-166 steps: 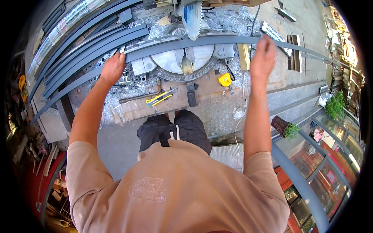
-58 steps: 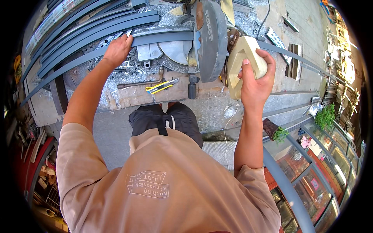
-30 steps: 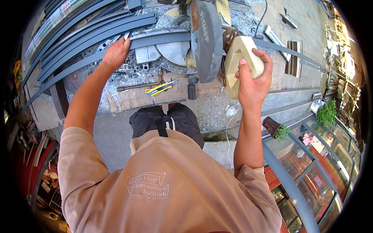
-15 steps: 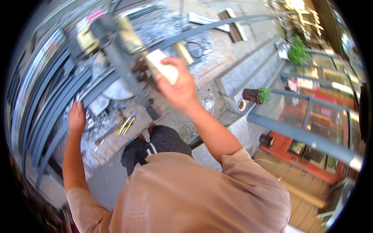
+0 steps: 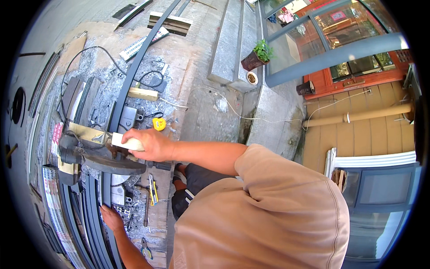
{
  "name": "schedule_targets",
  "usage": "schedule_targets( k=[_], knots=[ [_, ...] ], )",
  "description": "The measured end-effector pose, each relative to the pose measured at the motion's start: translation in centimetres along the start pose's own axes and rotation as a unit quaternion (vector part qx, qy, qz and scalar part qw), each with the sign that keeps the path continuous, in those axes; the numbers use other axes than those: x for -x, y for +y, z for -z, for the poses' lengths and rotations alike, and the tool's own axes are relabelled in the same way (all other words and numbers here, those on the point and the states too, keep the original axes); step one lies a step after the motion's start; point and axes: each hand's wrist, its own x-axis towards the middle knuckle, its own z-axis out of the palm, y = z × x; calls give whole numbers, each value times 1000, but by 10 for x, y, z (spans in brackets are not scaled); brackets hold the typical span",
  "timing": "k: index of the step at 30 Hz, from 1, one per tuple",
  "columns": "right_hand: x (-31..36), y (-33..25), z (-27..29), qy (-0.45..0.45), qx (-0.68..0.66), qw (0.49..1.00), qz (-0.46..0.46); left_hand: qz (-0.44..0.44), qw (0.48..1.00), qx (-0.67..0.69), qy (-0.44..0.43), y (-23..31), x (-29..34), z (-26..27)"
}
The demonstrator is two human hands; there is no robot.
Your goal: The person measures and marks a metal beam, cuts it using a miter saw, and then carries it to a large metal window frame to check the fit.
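My right hand [image 5: 154, 145] is closed around the pale, block-shaped handle [image 5: 120, 139] of a cut-off saw [image 5: 114, 164]. The saw has a dark round guard and a cream body, and it stands across a long dark grey metal bar [image 5: 134, 67]. The bar runs under the saw from far to near. My left hand [image 5: 112, 218] grips the near stretch of this bar, its fingertips on the edge; part of the grip is hidden. Where the blade meets the bar is hidden by the guard.
More grey bars [image 5: 92, 224] lie left of my left hand. A yellow tape measure [image 5: 159, 123], a utility knife [image 5: 153, 190] and pliers [image 5: 146, 249] lie among metal shavings. A black cable [image 5: 96, 47] loops behind the saw. Potted plants [image 5: 260, 56] and stone steps [image 5: 228, 49] stand right.
The view has turned, so the bar now runs far to near instead of sideways. My right hand stays on the saw handle, and my left hand stays on the bar.
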Motion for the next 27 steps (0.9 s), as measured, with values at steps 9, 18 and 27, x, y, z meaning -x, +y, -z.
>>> schedule_targets(
  k=[9,18,27],
  knots=[
    [13,17,-6,24,-15,1000,10,29,999,-12,-38,-4,-1,0],
    [-37,-62,17,-37,51,994,-85,23,999,-6,-26,-6,-3,-14],
    [-179,-147,-12,-23,223,967,118,44,998,-49,-18,-3,-3,7]
  ],
)
